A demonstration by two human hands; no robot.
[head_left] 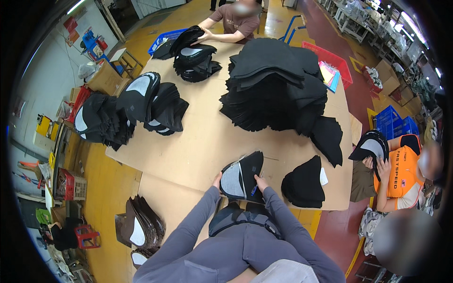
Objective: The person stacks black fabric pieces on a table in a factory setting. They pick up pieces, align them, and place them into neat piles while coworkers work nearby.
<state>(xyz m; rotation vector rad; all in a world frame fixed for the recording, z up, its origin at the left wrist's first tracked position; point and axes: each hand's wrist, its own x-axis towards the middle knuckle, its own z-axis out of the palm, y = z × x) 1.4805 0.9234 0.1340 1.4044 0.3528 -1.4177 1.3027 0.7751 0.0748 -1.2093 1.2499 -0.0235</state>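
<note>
Near the table's front edge, my left hand [217,180] grips the left side of a black curved fabric piece with a grey panel [248,172]. My right hand [260,182] closes on the same piece's right edge. A slim blue object [254,190], perhaps a pen, shows beside that hand; whether I hold it I cannot tell. A thin pale band crosses the piece. Just right of my hands lies a small stack of plain black cut pieces [303,184], with a white tag [323,176] at its side.
A tall heap of black cut pieces [269,89] covers the table's far right. Stacks of black pieces with pale panels [137,94] stand at left, brown ones [141,224] at lower left. One co-worker [233,23] handles pieces across the table; another [401,170] sits at right holding one.
</note>
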